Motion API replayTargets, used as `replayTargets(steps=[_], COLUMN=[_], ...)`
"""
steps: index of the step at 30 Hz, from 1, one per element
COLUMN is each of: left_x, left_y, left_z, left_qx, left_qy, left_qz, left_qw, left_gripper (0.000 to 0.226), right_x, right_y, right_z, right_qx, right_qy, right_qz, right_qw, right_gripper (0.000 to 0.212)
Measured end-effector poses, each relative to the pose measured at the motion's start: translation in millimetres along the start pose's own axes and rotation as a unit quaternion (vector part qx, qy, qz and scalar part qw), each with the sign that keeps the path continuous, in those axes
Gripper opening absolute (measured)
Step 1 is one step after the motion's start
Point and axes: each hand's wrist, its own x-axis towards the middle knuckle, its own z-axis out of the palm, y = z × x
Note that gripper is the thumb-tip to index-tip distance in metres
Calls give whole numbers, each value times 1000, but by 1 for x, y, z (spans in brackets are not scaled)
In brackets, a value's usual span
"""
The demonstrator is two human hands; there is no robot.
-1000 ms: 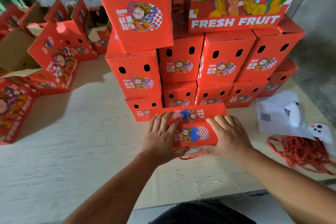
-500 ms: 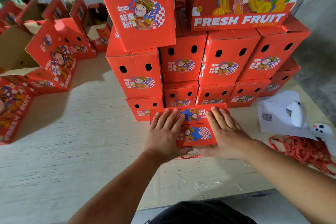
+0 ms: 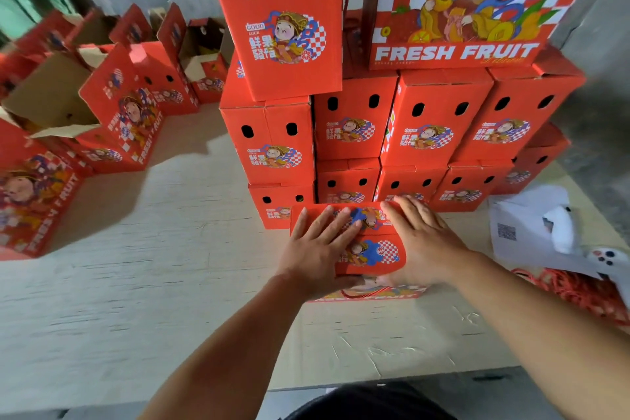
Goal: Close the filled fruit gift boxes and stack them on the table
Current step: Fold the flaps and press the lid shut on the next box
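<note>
A red fruit gift box (image 3: pixel 373 254) with a cartoon figure on its top flaps stands on the table in front of me, against the foot of a tall stack of closed red boxes (image 3: pixel 354 128). My left hand (image 3: pixel 318 247) lies flat on the left of its lid, fingers straight, thumb at the near edge. My right hand (image 3: pixel 421 240) presses flat on the right side, fingers reaching to the far flap. A red cord handle shows under the box's near edge.
Several open red boxes (image 3: pixel 112 106) with raised flaps stand at the left and back left. White paper with a QR code (image 3: pixel 526 232), a white controller (image 3: pixel 610 261) and a heap of red cord (image 3: pixel 579 293) lie at the right. The pale table (image 3: pixel 143 300) ends just before my body.
Both hands have slid forward over the lid, from gripping the near flap to lying flat across both flaps. The box lid lies flatter and sits closer to the stack.
</note>
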Motion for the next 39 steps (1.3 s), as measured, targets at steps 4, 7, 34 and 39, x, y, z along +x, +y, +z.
replayTargets(steps=[4,7,34,39], left_x=[-26,-44,19,18], left_y=[13,47,175,182], left_z=[5,8,-122,-126], left_qx=[-102,-343,-669,-657], left_qy=[188,194,207,217], left_qz=[-129,-421,-260,-334], left_qw=[968,817,665,640], left_gripper=[108,107,40,19], right_x=[-20,-33,-99,-106], right_y=[-10,-21,34,38], right_z=[6,15,-44,-12], right_qx=[12,19,880,557], right_qy=[48,123,58,131], right_qz=[51,144,231,229], right_qw=[997,982,410,788], right_gripper=[158,155,52,53])
